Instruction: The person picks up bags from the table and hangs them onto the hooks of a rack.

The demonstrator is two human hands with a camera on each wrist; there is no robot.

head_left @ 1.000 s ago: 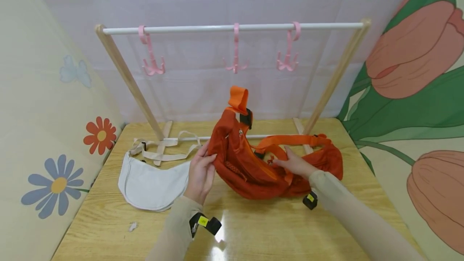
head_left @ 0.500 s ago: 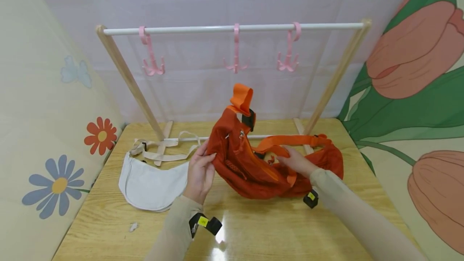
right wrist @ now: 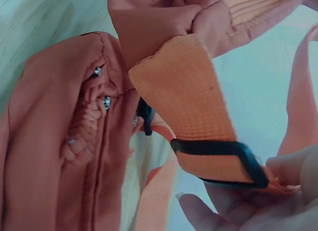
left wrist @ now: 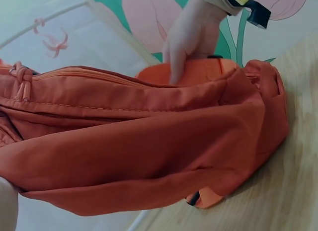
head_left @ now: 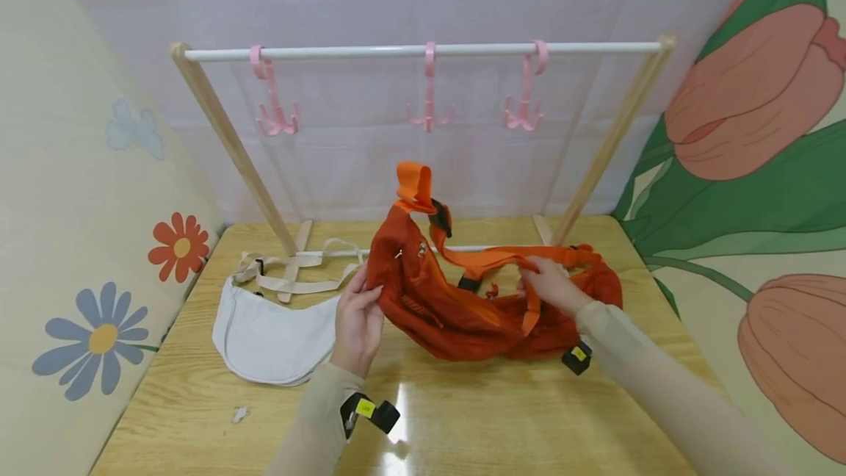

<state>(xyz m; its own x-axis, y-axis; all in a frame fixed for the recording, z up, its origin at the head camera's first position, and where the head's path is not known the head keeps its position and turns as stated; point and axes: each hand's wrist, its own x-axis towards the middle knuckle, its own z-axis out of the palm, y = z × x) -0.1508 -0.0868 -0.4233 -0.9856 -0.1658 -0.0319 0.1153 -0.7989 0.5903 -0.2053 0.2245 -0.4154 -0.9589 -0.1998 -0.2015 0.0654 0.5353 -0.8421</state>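
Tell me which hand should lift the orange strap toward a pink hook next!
Probably the right hand: it holds the orange strap, while the left hand is busy gripping the raised end of one red bag.

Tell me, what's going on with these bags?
Someone is handling a red bag at a wooden table: the left grip holds its raised end, the right grip an orange strap. A white bag lies on the left. Three pink hooks hang from a white rail behind, with no bag on them.

the red bag (head_left: 436, 318) is matt cloth, the orange strap (right wrist: 184, 87) ribbed webbing, the tabletop (head_left: 489, 417) glossy wood.
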